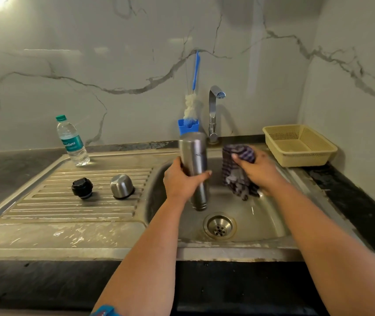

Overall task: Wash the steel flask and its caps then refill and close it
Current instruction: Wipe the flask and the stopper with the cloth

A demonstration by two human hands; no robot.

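My left hand (pixel 183 179) grips the steel flask (pixel 194 156) around its middle, holding it upside down over the sink basin (pixel 261 220), mouth toward the drain (pixel 219 225). My right hand (pixel 258 171) holds a dark checked cloth (pixel 239 169) just right of the flask, not touching it. On the ribbed drainboard (pixel 45 201) to the left stand the black inner cap (pixel 82 188) and the steel outer cap (pixel 122 186), mouth down.
A plastic water bottle (pixel 72 141) with a green lid stands at the drainboard's back. The tap (pixel 215 112) rises behind the basin, no water running. A bottle brush (pixel 192 106) hangs by a blue holder. A beige basket (pixel 298 144) sits on the right counter.
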